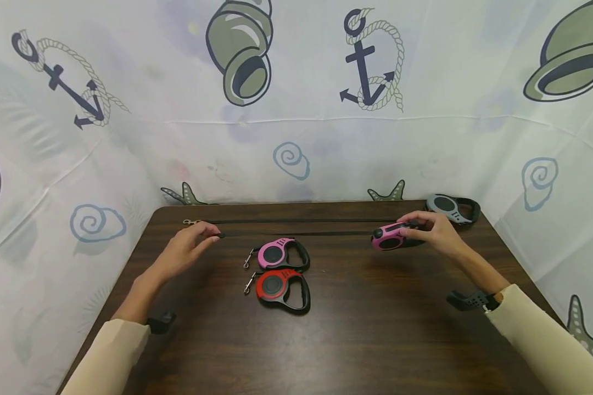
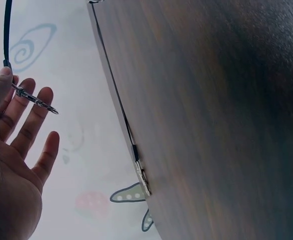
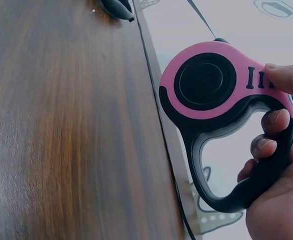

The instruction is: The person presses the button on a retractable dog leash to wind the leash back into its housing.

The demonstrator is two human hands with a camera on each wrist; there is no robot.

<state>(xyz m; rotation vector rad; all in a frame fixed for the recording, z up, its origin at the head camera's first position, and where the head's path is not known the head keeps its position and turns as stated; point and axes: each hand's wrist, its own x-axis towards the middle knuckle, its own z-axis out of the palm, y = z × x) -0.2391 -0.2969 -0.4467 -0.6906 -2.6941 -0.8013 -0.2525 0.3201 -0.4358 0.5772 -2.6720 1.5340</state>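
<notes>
My right hand (image 1: 427, 227) grips the black handle of a pink retractable dog leash (image 3: 205, 82), its fingers curled through the handle loop. The leash's dark cord (image 1: 296, 233) stretches across to my left hand (image 1: 190, 247). There the thumb and index finger pinch the cord's end, and a metal clip (image 2: 36, 101) hangs across the other fingers, which are spread. Both hands are held above the far part of the table. Nearer the middle lie a second pink retractable leash (image 1: 280, 242) and, just in front of it, a red retractable leash (image 1: 270, 299), each with its clip on the left.
A grey retractable leash (image 1: 442, 204) lies at the far right corner of the brown table (image 1: 336, 340). Its cord (image 1: 277, 221) runs along the back edge to a gold clip (image 1: 191, 221) at left. A patterned white cloth (image 1: 296, 93) hangs behind and at both sides.
</notes>
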